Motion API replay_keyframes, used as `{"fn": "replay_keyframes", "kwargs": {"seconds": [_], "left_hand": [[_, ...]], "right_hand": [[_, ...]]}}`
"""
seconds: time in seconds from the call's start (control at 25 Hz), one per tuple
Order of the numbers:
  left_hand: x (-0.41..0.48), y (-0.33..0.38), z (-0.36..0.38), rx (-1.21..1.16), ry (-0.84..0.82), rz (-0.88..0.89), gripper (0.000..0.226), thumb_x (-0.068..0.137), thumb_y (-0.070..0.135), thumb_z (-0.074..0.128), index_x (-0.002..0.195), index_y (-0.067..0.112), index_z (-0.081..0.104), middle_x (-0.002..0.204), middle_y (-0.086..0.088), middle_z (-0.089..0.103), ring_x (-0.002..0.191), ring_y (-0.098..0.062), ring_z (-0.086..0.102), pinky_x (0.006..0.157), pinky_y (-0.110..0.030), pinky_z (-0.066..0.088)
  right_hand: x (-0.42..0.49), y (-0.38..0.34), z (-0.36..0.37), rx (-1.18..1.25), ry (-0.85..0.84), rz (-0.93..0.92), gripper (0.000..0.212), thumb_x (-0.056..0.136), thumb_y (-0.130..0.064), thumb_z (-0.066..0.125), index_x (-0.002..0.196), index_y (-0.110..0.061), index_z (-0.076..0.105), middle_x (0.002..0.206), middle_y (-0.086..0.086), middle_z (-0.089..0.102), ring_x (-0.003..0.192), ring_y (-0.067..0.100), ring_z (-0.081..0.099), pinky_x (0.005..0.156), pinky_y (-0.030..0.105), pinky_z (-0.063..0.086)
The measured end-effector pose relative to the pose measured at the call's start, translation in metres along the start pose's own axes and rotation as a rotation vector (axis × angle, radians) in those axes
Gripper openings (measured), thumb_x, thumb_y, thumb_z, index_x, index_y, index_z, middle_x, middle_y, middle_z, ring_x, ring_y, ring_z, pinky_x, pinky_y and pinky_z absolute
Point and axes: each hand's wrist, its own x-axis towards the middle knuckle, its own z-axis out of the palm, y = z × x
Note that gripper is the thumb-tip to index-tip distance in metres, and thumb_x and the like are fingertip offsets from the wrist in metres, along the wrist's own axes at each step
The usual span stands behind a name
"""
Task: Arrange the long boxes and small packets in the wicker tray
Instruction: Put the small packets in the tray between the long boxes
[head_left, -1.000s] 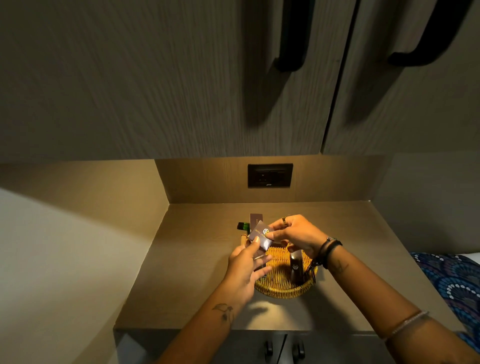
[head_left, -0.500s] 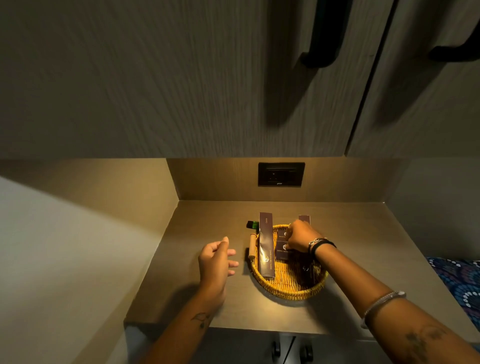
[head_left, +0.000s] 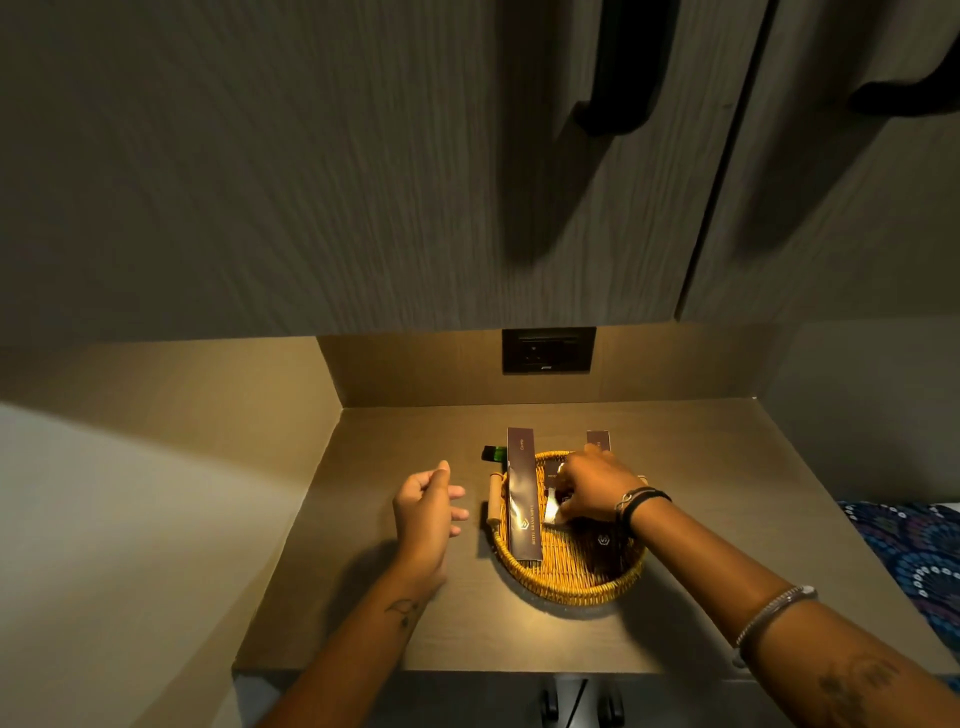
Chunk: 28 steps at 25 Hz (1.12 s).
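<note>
Colours, keyed to the wicker tray (head_left: 566, 582): tray is golden-yellow weave, lit brightest at its near rim. Long box (head_left: 523, 493) along the tray's left side is dark maroon with pale lettering and a small pale emblem. Second box (head_left: 597, 439) past the tray's far rim, same maroon. Small packets (head_left: 551, 509) inside the tray: one pale/whitish, others maroon. Green bottle (head_left: 497, 453) with black cap off the tray's far-left. Surface (head_left: 363, 571) under the tray is grey-brown woodgrain. Black socket plate (head_left: 548, 349) on the tan wall behind the tray. Right of the tray, bedding (head_left: 914, 551) dark blue with white dotted swirls. Right wrist over the tray: black band plus silver bracelet (head_left: 774, 608).
</note>
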Motion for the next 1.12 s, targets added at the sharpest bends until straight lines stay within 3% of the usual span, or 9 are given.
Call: {"fn": "replay_keyframes", "kwargs": {"seconds": [0.16,0.28,0.48,0.6,0.72,0.8,0.88,1.04,1.12], "left_hand": [[0.010,0.004,0.010,0.002,-0.045,0.015,0.012,0.097,0.032,0.056,0.088,0.025,0.055,0.088,-0.006,0.068,0.057,-0.014,0.060,0.041,-0.020,0.044],[0.017,0.003,0.014,0.006,-0.046,0.020,0.012,0.097,0.032,0.056,0.088,0.024,0.056,0.088,-0.006,0.068,0.056,-0.013,0.060,0.040,-0.019,0.043],[0.045,0.004,0.026,0.095,-0.013,0.085,0.014,0.096,0.029,0.058,0.085,0.020,0.058,0.084,-0.005,0.067,0.056,-0.013,0.058,0.044,-0.021,0.041],[0.073,0.007,0.034,0.438,-0.107,0.192,0.008,0.094,0.017,0.062,0.102,0.018,0.062,0.104,-0.010,0.067,0.081,-0.018,0.061,0.067,-0.031,0.052],[0.104,0.006,0.046,0.949,-0.318,0.342,0.049,0.091,0.013,0.060,0.139,0.021,0.049,0.137,-0.009,0.050,0.124,-0.028,0.048,0.104,-0.048,0.044],[0.114,0.006,0.061,1.191,-0.385,0.415,0.054,0.091,0.018,0.060,0.143,0.023,0.046,0.143,-0.012,0.044,0.133,-0.033,0.036,0.109,-0.047,0.033],[0.120,0.001,0.073,1.299,-0.395,0.479,0.043,0.091,0.022,0.061,0.133,0.022,0.055,0.137,-0.013,0.049,0.129,-0.033,0.038,0.106,-0.045,0.032],[0.120,-0.010,0.071,1.193,-0.341,0.522,0.023,0.089,0.026,0.066,0.107,0.013,0.068,0.118,-0.012,0.059,0.114,-0.031,0.050,0.101,-0.044,0.039],[0.113,-0.007,0.060,0.926,-0.332,0.427,0.014,0.088,0.019,0.070,0.098,0.009,0.070,0.106,-0.014,0.066,0.100,-0.028,0.060,0.095,-0.047,0.049]], "right_hand": [[-0.003,-0.005,0.009,-0.214,0.036,-0.175,0.046,0.074,-0.043,0.075,0.111,-0.017,0.067,0.119,0.004,0.060,0.114,0.026,0.046,0.092,0.041,0.039],[-0.004,-0.002,0.009,-0.197,0.041,-0.176,0.037,0.079,-0.037,0.073,0.108,-0.014,0.069,0.120,0.005,0.059,0.113,0.026,0.045,0.092,0.040,0.038],[-0.012,0.001,0.008,-0.085,0.054,-0.146,0.042,0.081,-0.042,0.070,0.111,-0.014,0.066,0.122,0.003,0.056,0.117,0.025,0.043,0.095,0.040,0.038],[-0.026,0.004,0.007,0.190,0.229,-0.073,0.039,0.084,-0.046,0.065,0.114,-0.021,0.066,0.116,-0.005,0.057,0.113,0.018,0.045,0.095,0.035,0.038],[-0.047,0.017,0.005,0.350,0.389,-0.022,0.026,0.086,-0.041,0.063,0.105,-0.025,0.070,0.105,-0.013,0.060,0.105,0.010,0.048,0.095,0.034,0.041],[-0.060,0.029,0.001,0.355,0.408,-0.002,0.021,0.088,-0.037,0.063,0.102,-0.024,0.071,0.098,-0.015,0.058,0.098,0.007,0.047,0.093,0.034,0.043],[-0.071,0.041,-0.005,0.338,0.405,0.020,0.021,0.089,-0.034,0.063,0.103,-0.021,0.071,0.096,-0.012,0.059,0.094,0.007,0.046,0.089,0.032,0.044],[-0.086,0.058,-0.007,0.371,0.451,0.064,0.019,0.088,-0.030,0.065,0.101,-0.018,0.073,0.096,-0.005,0.065,0.089,0.010,0.049,0.083,0.032,0.045],[-0.091,0.062,-0.002,0.396,0.450,0.079,0.018,0.088,-0.028,0.066,0.101,-0.017,0.073,0.095,-0.003,0.066,0.088,0.012,0.051,0.082,0.033,0.047]]}}
